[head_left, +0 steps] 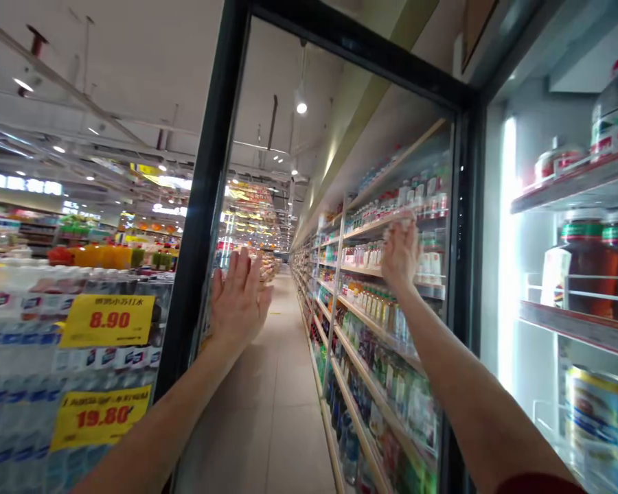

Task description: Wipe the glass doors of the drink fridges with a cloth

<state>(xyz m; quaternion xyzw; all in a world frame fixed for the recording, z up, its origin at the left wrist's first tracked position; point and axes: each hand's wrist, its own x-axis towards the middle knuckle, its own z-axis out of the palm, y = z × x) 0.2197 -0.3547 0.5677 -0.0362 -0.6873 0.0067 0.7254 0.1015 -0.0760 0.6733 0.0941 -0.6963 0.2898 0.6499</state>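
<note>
A glass cooler door (pixel 340 62) with a black frame stands swung open in front of me. My left hand (pixel 239 298) lies flat against the glass near the door's left edge, fingers spread. Higher up on the right side of the pane is my right hand (pixel 400 257), its fingers bent over a small pale cloth (pixel 404 218) at the glass. Motion blur and the fingers hide most of this cloth. Bottles on shelves show through the pane behind both hands.
To the right, the lit cooler holds dark bottles (pixel 587 261) and cans (pixel 597 412) on its racks. Stacked bottled water (pixel 15 398) with yellow price signs (pixel 107 320) stands at left. Beyond the glass, a tiled aisle (pixel 272 357) runs along long drink shelves (pixel 365 309).
</note>
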